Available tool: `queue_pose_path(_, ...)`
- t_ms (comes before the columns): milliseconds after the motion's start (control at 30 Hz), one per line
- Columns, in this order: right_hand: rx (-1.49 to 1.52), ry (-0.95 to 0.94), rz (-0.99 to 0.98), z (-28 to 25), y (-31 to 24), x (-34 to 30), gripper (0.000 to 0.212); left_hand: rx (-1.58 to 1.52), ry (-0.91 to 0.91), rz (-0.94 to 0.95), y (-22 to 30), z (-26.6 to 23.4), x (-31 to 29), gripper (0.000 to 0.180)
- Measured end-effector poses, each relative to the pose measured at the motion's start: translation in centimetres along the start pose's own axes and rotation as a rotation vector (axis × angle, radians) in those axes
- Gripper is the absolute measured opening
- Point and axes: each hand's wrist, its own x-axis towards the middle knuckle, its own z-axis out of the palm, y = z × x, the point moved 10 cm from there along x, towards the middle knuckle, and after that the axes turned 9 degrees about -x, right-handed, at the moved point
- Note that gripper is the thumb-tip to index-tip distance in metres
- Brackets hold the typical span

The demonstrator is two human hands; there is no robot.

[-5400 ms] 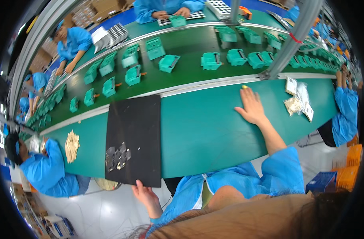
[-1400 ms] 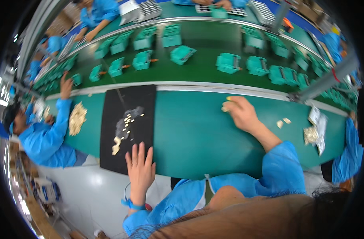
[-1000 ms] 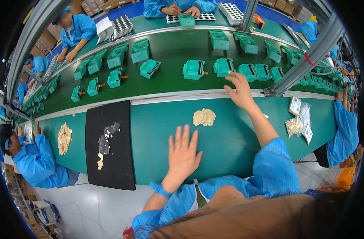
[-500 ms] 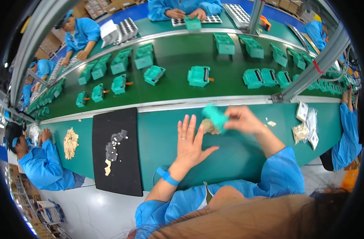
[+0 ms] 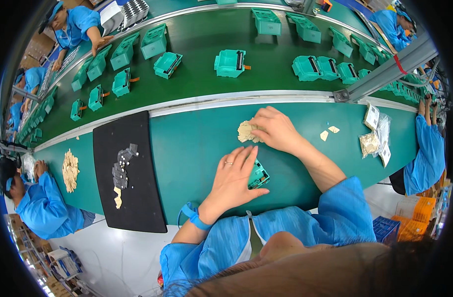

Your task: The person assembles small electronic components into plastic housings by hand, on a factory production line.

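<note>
Under my left hand (image 5: 232,175) a green plastic housing (image 5: 258,176) with small holes and fittings lies on the table. My fingers rest across its left and far side with the thumb along the near side, steadying it, and they hide much of it. Just beyond, my right hand (image 5: 275,129) reaches into a small pile of flat cream-coloured pieces (image 5: 246,132). Its fingers are bent and drawn together at the pile's right edge; whatever is between the fingertips is hidden.
Left of me a black mat (image 5: 132,198) carries dark grey pieces (image 5: 120,166). Another cream pile (image 5: 70,171) lies beyond it. Loose cream bits (image 5: 324,135) and plastic bags (image 5: 382,133) are at the right. Past a metal rail (image 5: 236,99), a belt holds several green housings (image 5: 230,63).
My right hand has put the green housing down under my left hand and moved to the cream pile. My left hand has come down from spread fingers onto the housing. The view has shifted.
</note>
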Motion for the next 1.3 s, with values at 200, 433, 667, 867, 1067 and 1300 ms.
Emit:
queue_pose_path(200, -0.098, -0.092, 0.062, 1.0, -0.4, 0.4, 0.02, -0.086, 0.304, -0.131, -3.9, -5.5, 0.6, 0.068)
queue_pose_path(433, -0.097, -0.01, 0.034, 0.9, -0.4, 0.2, 0.023, -0.13, 0.255, -0.042, -6.2, -3.1, 5.5, 0.03)
queue_pose_path(667, -0.111, 0.091, -0.091, 1.0, -1.0, -0.1, 0.017, -0.121, 0.377, 0.054, -6.7, -2.4, 4.8, 0.032)
queue_pose_path(867, -0.206, 0.416, -0.211, -1.9, -2.7, -1.0, 0.01, -0.233, 0.594, 0.009, -6.2, -4.8, 3.3, 0.026)
queue_pose_path(1067, -0.229, 0.558, -0.42, -3.0, -7.0, -2.9, 0.015, -1.128, 0.472, -0.288, -9.9, -0.9, 2.9, 0.011)
queue_pose_path(1300, 0.456, 0.332, 0.063, -3.3, -1.6, -0.6, 0.021, -0.901, 0.351, -0.187, -8.0, -1.9, 3.4, 0.005)
